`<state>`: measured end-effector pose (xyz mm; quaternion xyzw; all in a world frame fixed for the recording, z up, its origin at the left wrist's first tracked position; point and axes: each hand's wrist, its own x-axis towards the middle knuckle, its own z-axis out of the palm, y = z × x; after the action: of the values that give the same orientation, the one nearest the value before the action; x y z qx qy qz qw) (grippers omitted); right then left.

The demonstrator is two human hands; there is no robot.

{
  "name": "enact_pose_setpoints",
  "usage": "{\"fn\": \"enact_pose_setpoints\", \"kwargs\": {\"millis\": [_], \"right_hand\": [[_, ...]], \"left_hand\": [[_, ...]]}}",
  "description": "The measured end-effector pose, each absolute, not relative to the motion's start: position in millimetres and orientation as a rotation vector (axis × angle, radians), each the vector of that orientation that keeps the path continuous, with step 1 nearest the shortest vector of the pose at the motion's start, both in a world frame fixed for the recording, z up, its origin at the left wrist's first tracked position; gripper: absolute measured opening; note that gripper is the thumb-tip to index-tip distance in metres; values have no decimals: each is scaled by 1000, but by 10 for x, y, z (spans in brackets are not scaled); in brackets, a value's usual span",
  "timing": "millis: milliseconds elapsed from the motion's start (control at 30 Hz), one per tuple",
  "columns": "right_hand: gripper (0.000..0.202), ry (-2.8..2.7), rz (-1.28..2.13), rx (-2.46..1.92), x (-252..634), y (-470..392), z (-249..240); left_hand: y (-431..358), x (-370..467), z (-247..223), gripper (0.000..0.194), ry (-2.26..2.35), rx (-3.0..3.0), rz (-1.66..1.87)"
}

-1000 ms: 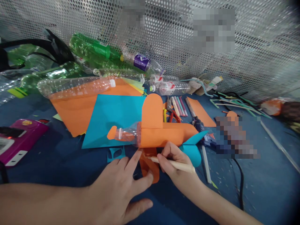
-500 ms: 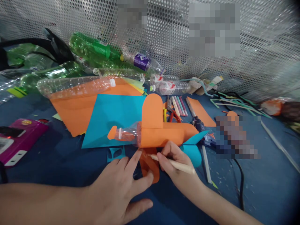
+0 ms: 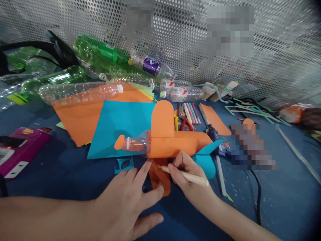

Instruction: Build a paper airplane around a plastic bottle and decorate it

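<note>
Our bottle plane (image 3: 175, 145), wrapped in orange paper, lies mid-view on the blue table (image 3: 95, 180), its long axis approx. horiz., L to R across our view. The clear neck (image 3: 135, 144) points L w/ an orange paper piece (image 3: 119, 142) at its end; the blue tail fins (image 3: 205, 165) are at the R end. The far wing (image 3: 162, 118) sticks out away from us, the near wing (image 3: 166, 177) toward us, both roughly crosswise to that axis.

Our left hand (image 3: 122, 197) is palm down, thumb, index & middle fingers spread, the other two bent; index & middle tips touch the near wing. Our right hand (image 3: 192, 170) pinches a cream pen (image 3: 197, 178) btwn thumb & fingers, its tip pointing L at the near wing. Blue sheet (image 3: 120, 127) partly behind the neck; markers (image 3: 192, 113) beyond the body, R of the far wing.
</note>
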<state>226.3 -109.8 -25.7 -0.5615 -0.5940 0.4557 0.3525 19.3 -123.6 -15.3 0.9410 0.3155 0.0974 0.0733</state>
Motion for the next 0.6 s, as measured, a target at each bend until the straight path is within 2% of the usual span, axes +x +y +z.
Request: {"fn": "enact_pose_setpoints", "kwargs": {"millis": [600], "right_hand": [[29, -1516, 1290, -1441, 2284, -1111, -267]], "left_hand": [[-1241, 193, -154, 41, 954, 2826, 286]]}}
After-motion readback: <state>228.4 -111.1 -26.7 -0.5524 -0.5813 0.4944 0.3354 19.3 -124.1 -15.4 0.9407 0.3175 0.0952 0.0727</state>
